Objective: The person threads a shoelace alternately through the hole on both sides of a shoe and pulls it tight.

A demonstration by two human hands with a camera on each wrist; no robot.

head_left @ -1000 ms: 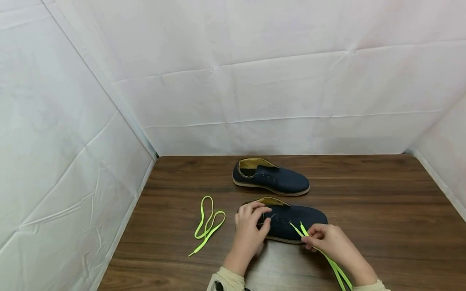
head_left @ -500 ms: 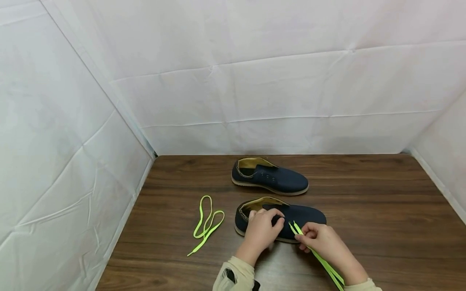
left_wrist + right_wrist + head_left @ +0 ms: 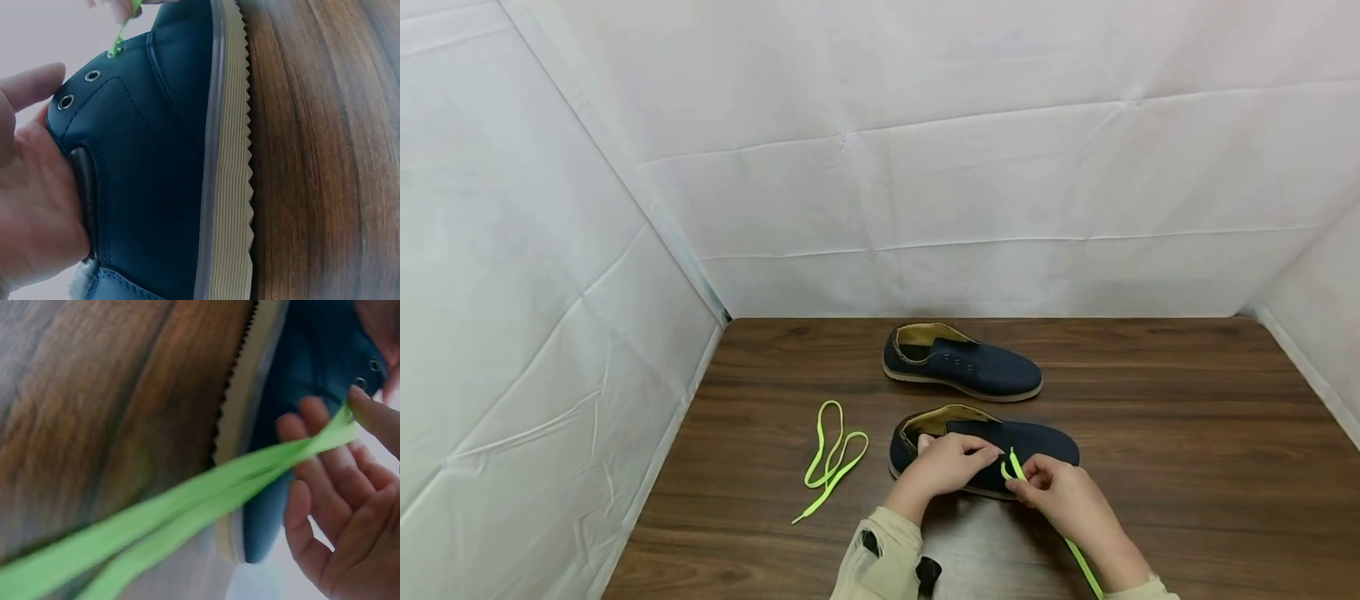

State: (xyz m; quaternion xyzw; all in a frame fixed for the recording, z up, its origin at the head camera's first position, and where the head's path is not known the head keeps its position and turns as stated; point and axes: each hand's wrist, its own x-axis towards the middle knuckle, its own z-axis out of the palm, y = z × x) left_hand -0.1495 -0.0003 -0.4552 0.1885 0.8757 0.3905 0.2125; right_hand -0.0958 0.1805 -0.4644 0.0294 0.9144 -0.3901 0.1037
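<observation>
A dark blue shoe stands on the wooden table with its toe to the right. My left hand reaches over its opening and grips the eyelet flap, thumb on the upper edge. A neon-green shoelace passes through the eyelet nearest the toe; the other two eyelets in the left wrist view hold no lace. My right hand pinches this lace between thumb and fingers beside the shoe. Its two strands trail down toward the table's front, as the right wrist view shows. The left fingertips behind the flap are partly hidden.
A matching blue shoe, unlaced, stands just behind. Left of the pair lies a second neon-green shoelace, loosely looped on the table. White sheeting walls off the back and sides.
My left hand has moved right along the shoe, from near its opening to the eyelets. The right hand keeps its pinch on the lace, and the short lace end now bends into a small loop.
</observation>
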